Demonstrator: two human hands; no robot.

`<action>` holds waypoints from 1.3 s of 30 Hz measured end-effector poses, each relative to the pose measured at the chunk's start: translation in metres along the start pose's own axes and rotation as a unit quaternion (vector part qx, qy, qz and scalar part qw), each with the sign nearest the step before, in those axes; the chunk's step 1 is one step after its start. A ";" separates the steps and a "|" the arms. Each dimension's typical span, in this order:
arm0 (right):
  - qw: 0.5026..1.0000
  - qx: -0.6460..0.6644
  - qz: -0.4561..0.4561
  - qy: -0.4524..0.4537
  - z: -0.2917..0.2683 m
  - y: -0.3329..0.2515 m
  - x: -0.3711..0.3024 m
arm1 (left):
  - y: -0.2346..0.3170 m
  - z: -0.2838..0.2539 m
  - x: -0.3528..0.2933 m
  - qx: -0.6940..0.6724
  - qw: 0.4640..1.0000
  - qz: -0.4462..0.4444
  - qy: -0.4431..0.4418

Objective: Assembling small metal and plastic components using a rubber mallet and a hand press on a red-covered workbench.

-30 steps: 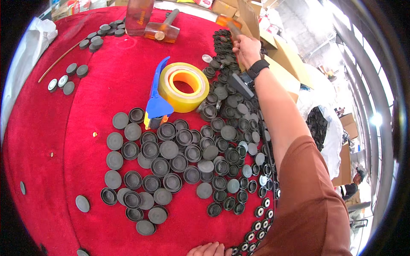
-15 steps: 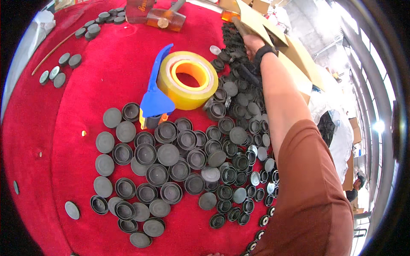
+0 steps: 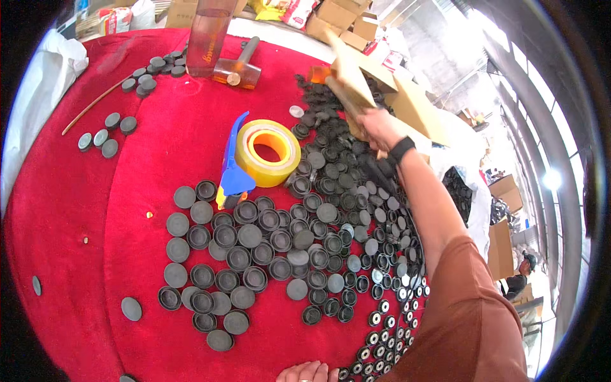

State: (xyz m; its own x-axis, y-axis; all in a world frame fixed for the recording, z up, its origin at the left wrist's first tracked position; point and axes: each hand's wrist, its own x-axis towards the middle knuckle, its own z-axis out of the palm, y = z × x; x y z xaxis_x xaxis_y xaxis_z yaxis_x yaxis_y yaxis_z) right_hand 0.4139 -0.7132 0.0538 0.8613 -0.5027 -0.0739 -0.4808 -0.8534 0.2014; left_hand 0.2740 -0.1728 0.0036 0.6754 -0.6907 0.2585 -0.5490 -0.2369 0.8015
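R hand [image 3: 382,129]: yours is by the box [image 3: 417,108], fingers curled round the mallet [image 3: 319,74] handle by the look of it; blur softens the tips.
Mallet: amber head shows left of the box flap [image 3: 352,79], next to the dark pile [image 3: 321,102]; handle runs back to your R fingers.
L hand [image 3: 307,372]: at the bottom edge, nr the ringed parts [image 3: 375,352]; only fingers show, so can't tell if they're gripping anything.
Caps [image 3: 249,235]: spread mid-cloth [image 3: 143,267], some hollow side up, others flat side up, denser toward your R arm.
Tape [image 3: 289,162]: yellow roll w/ blue dispenser [image 3: 235,179] at its left, just beyond the caps.
2nd mallet [image 3: 235,73]: far side, beside the bottle [image 3: 209,44], in neither hand.
Mallet work: step in hand is prob. handling the mallet at the box edge.
Flap clearance: next move calls for a firm R grip, w/ the head kept clear of flap + pile.
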 end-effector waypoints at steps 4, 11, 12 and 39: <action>0.897 0.402 0.180 0.025 -0.027 -0.054 -0.096 | 0.001 -0.003 0.001 -0.007 1.000 0.002 0.002; 0.886 0.387 0.257 -0.013 -0.050 -0.104 -0.252 | 0.002 -0.006 0.005 -0.013 1.000 0.005 0.006; 0.914 0.343 0.216 0.022 -0.046 -0.113 -0.269 | 0.002 -0.006 0.004 -0.012 1.000 0.004 0.004; 0.672 0.704 0.190 0.132 -0.033 -0.077 0.065 | -0.001 -0.002 0.001 0.003 1.000 -0.004 -0.017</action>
State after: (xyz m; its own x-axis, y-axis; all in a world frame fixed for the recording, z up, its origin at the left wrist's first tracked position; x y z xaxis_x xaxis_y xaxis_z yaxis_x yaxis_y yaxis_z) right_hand 0.5123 -0.6754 0.0655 0.5416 -0.8381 -0.0649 -0.1930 -0.0489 -0.9800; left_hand 0.2758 -0.1720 0.0044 0.6621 -0.7120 0.2336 -0.5473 -0.2466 0.7998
